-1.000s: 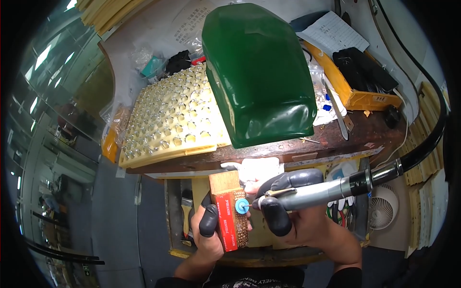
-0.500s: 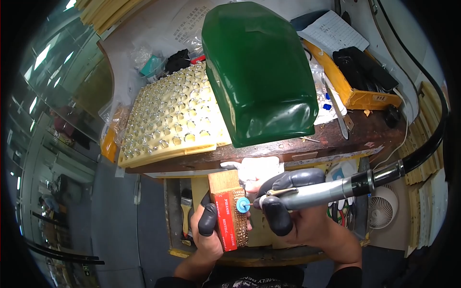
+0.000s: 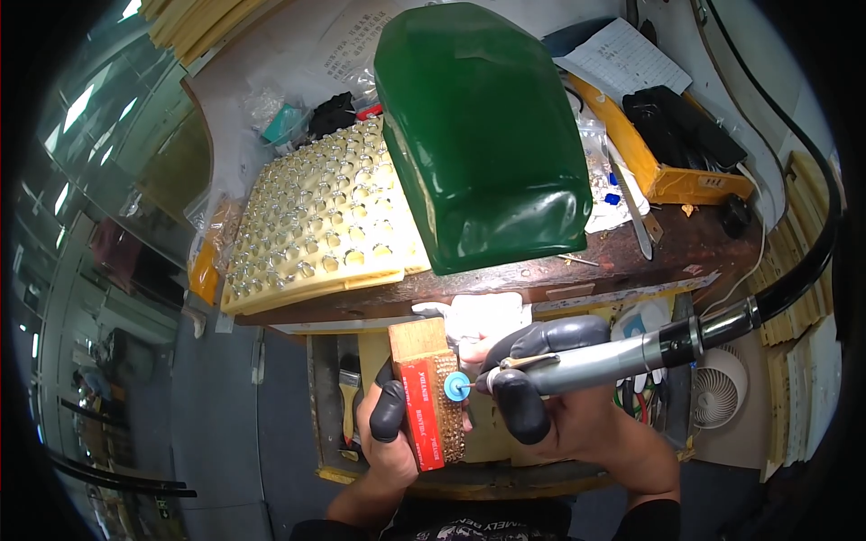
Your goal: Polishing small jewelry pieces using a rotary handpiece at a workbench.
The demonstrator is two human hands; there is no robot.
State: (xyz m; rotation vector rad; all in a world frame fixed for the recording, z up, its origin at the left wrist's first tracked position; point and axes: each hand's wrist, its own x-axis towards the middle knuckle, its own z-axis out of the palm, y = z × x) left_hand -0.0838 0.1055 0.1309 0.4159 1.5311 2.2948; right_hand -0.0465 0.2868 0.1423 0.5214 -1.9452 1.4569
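My left hand (image 3: pixel 392 451), black covers on its fingertips, grips a wooden block (image 3: pixel 418 337) wrapped with red printed tape (image 3: pixel 420 410). Rows of small gold-coloured studs (image 3: pixel 449 428) line the block's right-hand face. Wrapped round a silver rotary handpiece (image 3: pixel 604 361), my right hand (image 3: pixel 577 415) also wears black finger covers. At the handpiece's tip, a small blue disc (image 3: pixel 456 387) on a thin shaft lies against or very near the studded face; contact is hard to tell. Some fingers of the left hand are hidden behind the block.
A large green hood (image 3: pixel 487 135) stands over the bench. Left of it lies a cream tray (image 3: pixel 307 216) of round pieces. A black cable (image 3: pixel 825 243) curves from the handpiece. Below, an open drawer (image 3: pixel 325 424) holds a brush (image 3: pixel 349 397). A white fan (image 3: pixel 719 389) stands right.
The view has shifted very slightly, with the green hood a little further left. Both hands keep their grips; the block and blue disc are almost where they were.
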